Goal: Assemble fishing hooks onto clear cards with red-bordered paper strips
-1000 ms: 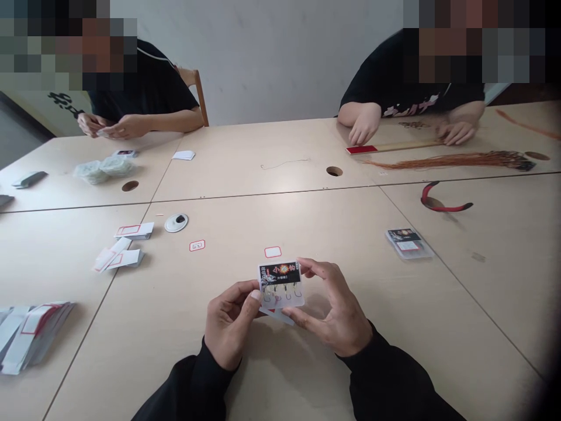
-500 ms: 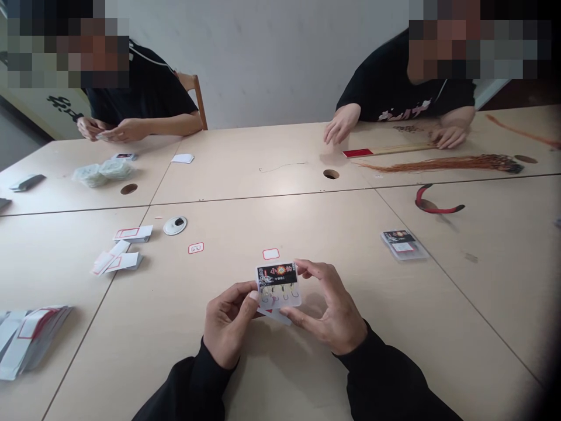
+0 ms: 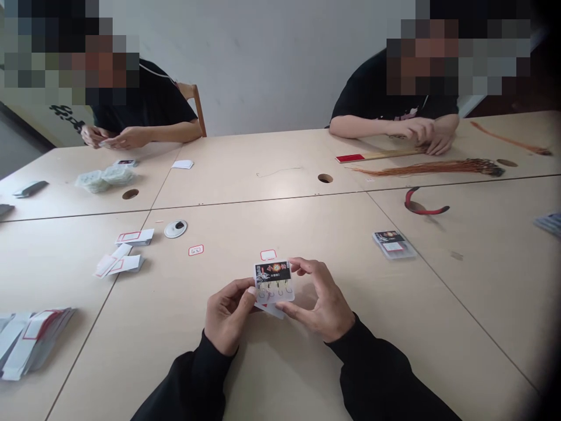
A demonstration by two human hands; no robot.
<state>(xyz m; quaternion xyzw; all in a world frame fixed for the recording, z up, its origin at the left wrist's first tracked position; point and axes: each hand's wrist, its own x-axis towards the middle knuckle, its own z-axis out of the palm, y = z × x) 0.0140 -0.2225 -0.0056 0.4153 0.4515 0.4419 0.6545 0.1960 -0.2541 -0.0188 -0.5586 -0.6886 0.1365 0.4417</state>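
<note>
Nearest, the person's left hand (image 3: 225,316) and right hand (image 3: 319,299) hold a clear hook card (image 3: 274,282) with a black printed header up off the desk (image 3: 394,356). Left fingers (image 3: 232,286) and thumb pinch its left edge; right fingers (image 3: 302,266) curl over its top right corner, the thumb at the lower right edge. A white slip (image 3: 268,310) shows behind the card's lower edge.

Just beyond lies a red-outlined label (image 3: 268,255). Further left: a second label (image 3: 196,250), red-edged paper slips (image 3: 131,237), a round white disc (image 3: 176,228). Right: a stack of hook cards (image 3: 393,244). Far side, a co-worker's hands (image 3: 421,134) work just behind a bundle of orange-brown cords (image 3: 429,168).
</note>
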